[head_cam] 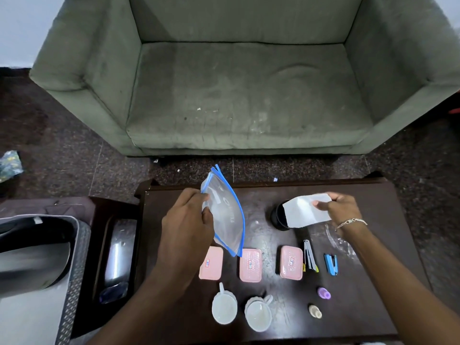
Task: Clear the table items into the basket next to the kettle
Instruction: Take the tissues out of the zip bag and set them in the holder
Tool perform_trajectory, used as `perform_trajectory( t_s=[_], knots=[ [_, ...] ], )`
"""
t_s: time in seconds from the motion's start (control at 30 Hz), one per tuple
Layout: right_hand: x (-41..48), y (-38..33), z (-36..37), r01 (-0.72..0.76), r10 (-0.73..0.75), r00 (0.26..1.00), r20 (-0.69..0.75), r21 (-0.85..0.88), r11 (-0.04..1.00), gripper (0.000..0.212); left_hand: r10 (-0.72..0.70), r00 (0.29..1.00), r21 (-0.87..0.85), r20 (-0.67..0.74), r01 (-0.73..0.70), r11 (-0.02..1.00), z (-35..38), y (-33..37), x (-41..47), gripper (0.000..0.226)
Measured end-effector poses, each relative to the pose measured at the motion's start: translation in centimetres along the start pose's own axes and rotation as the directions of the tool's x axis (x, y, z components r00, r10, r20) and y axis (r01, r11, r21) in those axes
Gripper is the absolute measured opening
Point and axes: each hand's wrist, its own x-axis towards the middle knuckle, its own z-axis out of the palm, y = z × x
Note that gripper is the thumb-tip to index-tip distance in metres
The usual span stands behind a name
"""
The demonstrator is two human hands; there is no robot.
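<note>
Nearest, two white cups [239, 311] on the dark table [373, 195]. Left hand [185, 225] pinched on a limp zip bag [225, 215], right hand [341, 207] clamped on white paper [305, 211]. Basket [74, 257] lower left. Risk: bag sagging, brushing pink boxes [250, 265].

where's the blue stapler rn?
In the head view, the small blue stapler lies flat on the dark wooden table, right side, just right of the silver nail clipper and below the person's right hand.
</note>
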Motion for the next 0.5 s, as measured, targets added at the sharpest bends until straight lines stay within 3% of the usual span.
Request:
perform_trajectory(
  t_s=[0.13, 0.2, 0.27, 0.37, 0.5],
  knots=[
    [-0.4, 0.2, 0.5, 0.155, -0.156, 0.988, 0.019, -0.254, 0.955, 0.013, 0.0, 1.0, 0.006, -0.002, 0.0, 1.0, -0.1, -0.1, 0.1, 0.025],
    [-0.5, 0.1, 0.6, 0.256, -0.27, 0.962, 0.035, -0.456, 0.852, 0.006, 0.005, 1.0, 0.002, -0.006, -0.005, 1.0, -0.1, -0.1, 0.2, 0.025],
    [-0.3, 0.0, 0.8, 0.269, -0.292, 0.955, 0.057, -0.586, 0.764, 0.014, 0.007, 1.0, -0.004, -0.012, -0.007, 1.0, -0.1, -0.1, 0.3, 0.025],
    [-0.2, -0.1, 1.6, 0.249, -0.287, 0.956, 0.056, -0.674, 0.696, 0.034, 0.02, 1.0, -0.009, -0.022, -0.021, 1.0, 0.0, -0.1, 0.5, 0.025],
    [-0.7, 0.3, 3.8, 0.324, -0.341, 0.928, 0.151, -0.779, 0.537, 0.009, 0.021, 1.0, -0.016, -0.019, -0.021, 1.0, 0.1, -0.2, 0.3, 0.024]
  ],
)
